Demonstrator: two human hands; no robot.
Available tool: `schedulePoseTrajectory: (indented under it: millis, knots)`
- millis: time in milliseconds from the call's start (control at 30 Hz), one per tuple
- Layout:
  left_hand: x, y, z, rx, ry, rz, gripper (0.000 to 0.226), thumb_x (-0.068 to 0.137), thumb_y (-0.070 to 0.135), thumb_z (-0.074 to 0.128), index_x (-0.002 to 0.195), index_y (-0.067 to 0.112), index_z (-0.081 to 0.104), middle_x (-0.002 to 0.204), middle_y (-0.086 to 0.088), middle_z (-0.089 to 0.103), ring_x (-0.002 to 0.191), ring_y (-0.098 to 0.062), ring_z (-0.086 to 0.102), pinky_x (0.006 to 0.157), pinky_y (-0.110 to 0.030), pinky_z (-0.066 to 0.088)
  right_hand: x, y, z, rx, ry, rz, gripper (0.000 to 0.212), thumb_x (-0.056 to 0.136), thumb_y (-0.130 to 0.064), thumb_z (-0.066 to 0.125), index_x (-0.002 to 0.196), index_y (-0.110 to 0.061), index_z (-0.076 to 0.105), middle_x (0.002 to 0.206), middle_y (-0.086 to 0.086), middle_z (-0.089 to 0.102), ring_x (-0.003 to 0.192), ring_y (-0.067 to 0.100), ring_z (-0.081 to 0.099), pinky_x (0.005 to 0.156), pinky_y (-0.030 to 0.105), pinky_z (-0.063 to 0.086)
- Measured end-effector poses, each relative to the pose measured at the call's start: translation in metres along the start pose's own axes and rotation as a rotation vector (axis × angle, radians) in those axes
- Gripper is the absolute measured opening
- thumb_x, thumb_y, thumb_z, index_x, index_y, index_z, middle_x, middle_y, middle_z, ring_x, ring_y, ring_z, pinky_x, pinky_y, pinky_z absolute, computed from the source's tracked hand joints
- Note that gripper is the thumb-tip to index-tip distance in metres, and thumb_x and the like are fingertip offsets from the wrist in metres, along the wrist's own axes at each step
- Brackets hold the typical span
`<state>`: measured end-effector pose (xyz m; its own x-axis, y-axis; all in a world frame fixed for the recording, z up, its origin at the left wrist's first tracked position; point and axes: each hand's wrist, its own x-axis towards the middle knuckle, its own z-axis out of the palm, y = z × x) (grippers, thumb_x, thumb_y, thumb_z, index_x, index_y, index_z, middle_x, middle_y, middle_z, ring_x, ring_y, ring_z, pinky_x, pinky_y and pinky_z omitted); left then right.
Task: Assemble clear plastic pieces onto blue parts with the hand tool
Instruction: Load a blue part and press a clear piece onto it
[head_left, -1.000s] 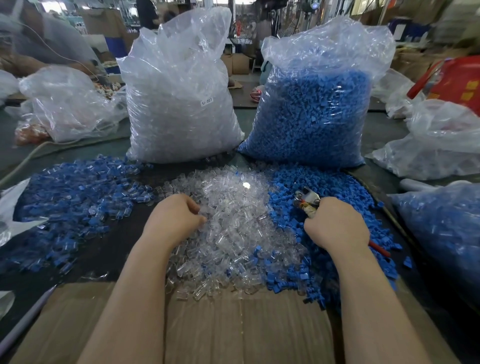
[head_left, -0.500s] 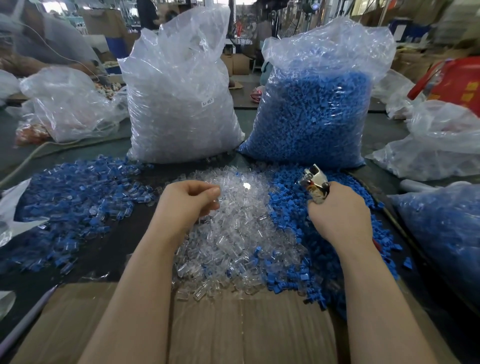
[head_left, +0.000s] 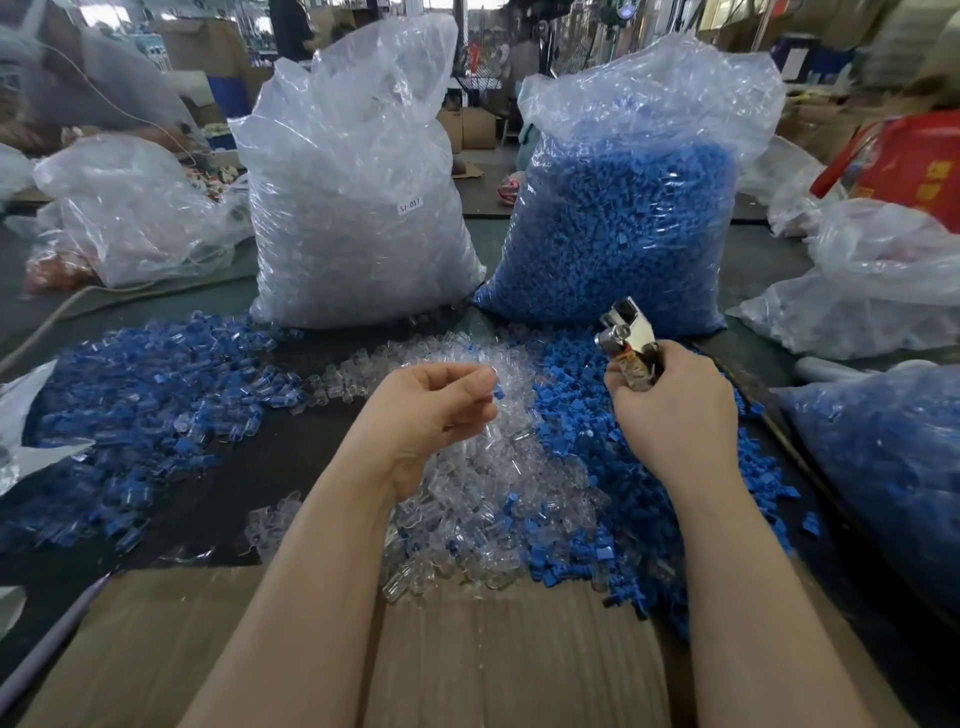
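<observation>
A heap of clear plastic pieces lies in the middle of the table, with a heap of loose blue parts beside it on the right. My left hand is raised above the clear heap, palm turned up, and pinches a clear piece between thumb and fingertips. My right hand grips the metal hand tool, whose silver head points up and away. A pile of joined blue-and-clear parts spreads over the left side of the table.
A big bag of clear pieces and a big bag of blue parts stand at the back. More plastic bags lie at the left and right. Cardboard covers the near edge.
My left hand has lifted off the clear heap, turned palm up and moved right. My right hand has risen from the blue parts, tilting the tool's head upward.
</observation>
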<state>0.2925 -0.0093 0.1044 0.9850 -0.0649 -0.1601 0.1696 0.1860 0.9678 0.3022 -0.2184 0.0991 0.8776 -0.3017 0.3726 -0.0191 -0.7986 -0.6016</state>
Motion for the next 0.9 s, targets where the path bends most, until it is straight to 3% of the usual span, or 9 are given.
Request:
schedulePoseTrajectory:
  millis: [200,333,400,500,700,900]
  knots:
    - [-0.002,0.001,0.007,-0.052,-0.046,-0.047,0.033,0.071,0.029,0.071,0.096,0.008,0.075,0.068,0.004,0.067,0.059,-0.005,0.062,0.068,-0.02,0.059,-0.001,-0.006,-0.002,0.125,-0.005,0.019,0.018,0.09,-0.034,0.064,0.083,-0.018,0.059,0.074,-0.002,0.06,0.068,0.021,0.052,0.061,0.034,0.037]
    - [-0.002,0.001,0.007,-0.059,-0.063,-0.062,0.042,0.068,0.03,0.073,0.102,0.005,0.071,0.069,0.004,0.067,0.061,-0.006,0.062,0.064,-0.021,0.057,-0.001,-0.009,-0.003,0.268,-0.059,0.025,0.015,0.09,-0.033,0.067,0.091,-0.018,0.066,0.08,-0.003,0.065,0.075,0.02,0.059,0.069,0.038,0.049]
    - [-0.002,0.001,0.007,-0.085,-0.072,-0.061,0.03,0.075,0.023,0.073,0.099,0.006,0.069,0.072,0.001,0.068,0.063,-0.009,0.064,0.064,-0.022,0.057,-0.001,-0.009,-0.003,0.336,-0.084,0.008,0.005,0.09,-0.03,0.067,0.087,-0.025,0.066,0.076,-0.008,0.064,0.068,0.012,0.057,0.062,0.032,0.045]
    - [-0.002,0.001,0.008,-0.118,-0.052,-0.046,0.012,0.083,0.011,0.071,0.093,0.009,0.065,0.074,-0.002,0.071,0.066,-0.012,0.068,0.062,-0.023,0.057,-0.003,-0.012,-0.002,0.408,-0.109,-0.027,0.013,0.089,-0.027,0.068,0.079,-0.032,0.062,0.072,-0.014,0.062,0.062,0.004,0.055,0.057,0.024,0.039]
    - [-0.002,0.0,0.013,-0.083,-0.023,-0.007,0.028,0.081,0.002,0.071,0.108,0.004,0.065,0.091,-0.01,0.077,0.084,-0.02,0.075,0.074,-0.026,0.06,-0.008,-0.02,0.002,0.476,-0.142,-0.097,0.016,0.089,-0.026,0.07,0.078,-0.035,0.062,0.072,-0.015,0.064,0.072,-0.003,0.058,0.061,0.019,0.043]
    - [-0.001,-0.003,0.016,-0.055,0.043,0.035,0.016,0.084,0.003,0.071,0.099,0.008,0.071,0.092,-0.009,0.077,0.095,-0.017,0.074,0.084,-0.026,0.057,-0.01,-0.024,0.003,0.503,-0.188,-0.119,0.012,0.089,-0.03,0.069,0.079,-0.032,0.062,0.075,-0.022,0.064,0.067,-0.003,0.056,0.061,0.024,0.041]
